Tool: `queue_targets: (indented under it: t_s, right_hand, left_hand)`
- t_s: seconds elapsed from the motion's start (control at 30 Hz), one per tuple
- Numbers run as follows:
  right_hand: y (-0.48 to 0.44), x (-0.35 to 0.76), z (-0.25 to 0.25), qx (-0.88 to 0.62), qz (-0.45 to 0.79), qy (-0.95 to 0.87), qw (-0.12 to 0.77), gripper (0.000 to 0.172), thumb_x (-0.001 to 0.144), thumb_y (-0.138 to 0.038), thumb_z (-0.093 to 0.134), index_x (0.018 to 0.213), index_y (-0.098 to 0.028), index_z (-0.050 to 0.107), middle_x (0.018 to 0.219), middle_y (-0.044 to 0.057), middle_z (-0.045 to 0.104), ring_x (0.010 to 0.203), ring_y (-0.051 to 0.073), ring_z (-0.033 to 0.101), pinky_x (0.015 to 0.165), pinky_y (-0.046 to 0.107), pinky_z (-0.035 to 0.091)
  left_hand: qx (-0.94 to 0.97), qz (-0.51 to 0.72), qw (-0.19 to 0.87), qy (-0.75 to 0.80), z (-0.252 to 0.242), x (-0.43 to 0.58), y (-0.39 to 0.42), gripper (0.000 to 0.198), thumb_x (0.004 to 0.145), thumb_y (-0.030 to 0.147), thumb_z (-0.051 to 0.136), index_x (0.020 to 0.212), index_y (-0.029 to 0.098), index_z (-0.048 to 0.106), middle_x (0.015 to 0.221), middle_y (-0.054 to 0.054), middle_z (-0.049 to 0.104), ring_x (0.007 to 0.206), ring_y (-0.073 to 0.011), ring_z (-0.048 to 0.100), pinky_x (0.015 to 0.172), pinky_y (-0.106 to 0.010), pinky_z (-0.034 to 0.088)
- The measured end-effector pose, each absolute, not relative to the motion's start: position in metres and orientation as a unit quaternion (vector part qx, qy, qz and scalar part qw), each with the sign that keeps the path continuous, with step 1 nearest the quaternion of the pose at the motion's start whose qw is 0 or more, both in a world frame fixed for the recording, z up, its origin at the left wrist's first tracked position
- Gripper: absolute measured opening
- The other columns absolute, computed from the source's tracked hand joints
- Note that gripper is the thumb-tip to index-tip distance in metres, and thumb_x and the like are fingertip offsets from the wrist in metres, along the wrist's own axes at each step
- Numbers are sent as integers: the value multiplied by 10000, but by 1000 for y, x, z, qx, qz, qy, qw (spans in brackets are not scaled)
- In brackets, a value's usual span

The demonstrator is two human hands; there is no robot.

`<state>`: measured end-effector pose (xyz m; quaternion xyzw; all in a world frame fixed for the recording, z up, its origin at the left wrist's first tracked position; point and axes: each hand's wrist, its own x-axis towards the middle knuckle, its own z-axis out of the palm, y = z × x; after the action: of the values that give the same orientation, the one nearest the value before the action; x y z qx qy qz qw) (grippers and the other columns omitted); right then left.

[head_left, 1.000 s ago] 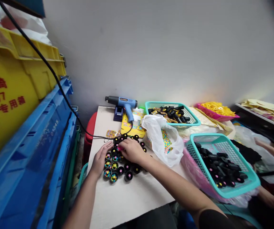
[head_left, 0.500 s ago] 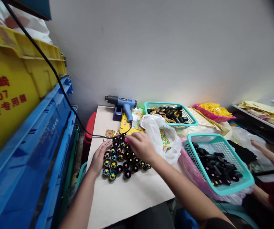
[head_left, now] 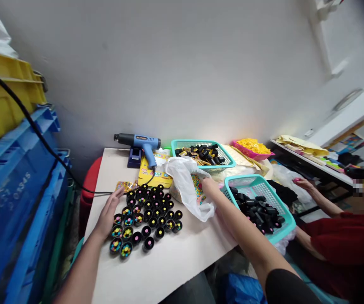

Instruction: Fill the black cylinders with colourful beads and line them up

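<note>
Right hand (head_left: 207, 185) now moved off black round caps (head_left: 147, 219) to white plastic bag (head_left: 185, 190), fingers (head_left: 205, 182) half hidden, state unclear; left hand (head_left: 107, 213) fingers spread, just beside caps on table (head_left: 137, 274); far, heat gun (head_left: 137, 143); right, teal basket (head_left: 254, 207)

Passing freely over bare tabletop (head_left: 137, 270) below the black caps (head_left: 145, 223); getting blocked by the white plastic bag (head_left: 185, 190) toward the teal basket (head_left: 258, 207); meeting a black cable (head_left: 96, 193) just beyond the fingertips of the left hand (head_left: 107, 213).

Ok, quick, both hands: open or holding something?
Left hand: open, empty, beside the black round containers.
Right hand: at the white plastic bag, fingers hidden, cannot tell.
</note>
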<state>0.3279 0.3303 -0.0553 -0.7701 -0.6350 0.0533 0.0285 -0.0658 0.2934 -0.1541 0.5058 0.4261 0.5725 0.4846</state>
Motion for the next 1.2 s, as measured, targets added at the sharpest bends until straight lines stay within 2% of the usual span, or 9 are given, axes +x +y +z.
queue_targets:
  t_s: [0.1,0.23,0.4,0.5,0.63,0.73,0.87,1.03,1.2]
  right_hand:
    - [347,329,-65,-763,101,-638,25,298,943,-329,568,1202,-183,583,1227,89,595,1025,212,616,864,415,535]
    - [356,334,-69,-735,169,-654,56,308,937,-336,578,1192,-164,587,1197,82,608,1003,215,625,845,414,542]
    - [340,344,-64,-715,200,-649,170,220,912,-274,595,1074,-128,628,1032,71,674,926,199,650,839,381,537]
    - [325,345,-49,-697,203,-644,243,196,866,-243,587,1015,-125,635,973,81,699,914,202,657,865,356,519]
    - [302,326,-23,-647,227,-658,310,290,830,-357,595,1028,-147,620,1013,89,695,929,203,654,844,340,517]
    - [284,290,-12,-602,263,-678,329,354,809,-456,621,1021,-173,629,1001,71,697,900,197,654,784,322,523]
    - [273,222,-23,-543,291,-733,289,268,846,-397,609,986,-173,650,923,54,708,791,165,648,705,288,513]
    - [286,152,-55,-520,216,-802,197,171,889,-282,561,987,-174,650,885,27,716,712,126,625,660,238,491]
    - [296,122,-65,-498,117,-850,128,165,878,-200,550,992,-167,665,932,70,704,847,183,613,753,288,456]
  left_hand:
    - [524,540,522,401,-153,-68,291,799,859,690,395,1417,119,415,1500,-156,412,1412,-292,331,1198,-468,179]
    - [551,521,530,380,-148,-71,289,698,876,631,430,1382,153,477,1488,-114,442,1414,-285,331,1207,-450,164]
    - [549,535,523,373,-154,-71,291,628,884,602,442,1329,171,545,1437,-112,506,1386,-301,375,1198,-469,192]
    - [536,540,533,370,-160,-69,293,651,900,615,396,1350,163,524,1448,-116,492,1380,-302,383,1195,-473,195]
    - [523,535,558,359,-160,-68,292,706,901,628,389,1415,147,439,1513,-112,405,1420,-282,314,1207,-453,149]
    - [522,527,572,351,-159,-69,292,746,890,652,395,1439,147,403,1537,-114,363,1441,-272,271,1212,-428,127]
    - [523,527,570,351,-161,-70,293,763,886,675,370,1446,157,392,1530,-114,377,1434,-274,288,1209,-434,144]
    - [529,535,560,348,-158,-70,289,710,888,651,411,1409,171,451,1517,-110,401,1426,-273,304,1208,-438,149]
    - [526,543,557,345,-154,-69,287,702,898,643,400,1406,161,456,1497,-121,430,1412,-273,336,1202,-439,180]
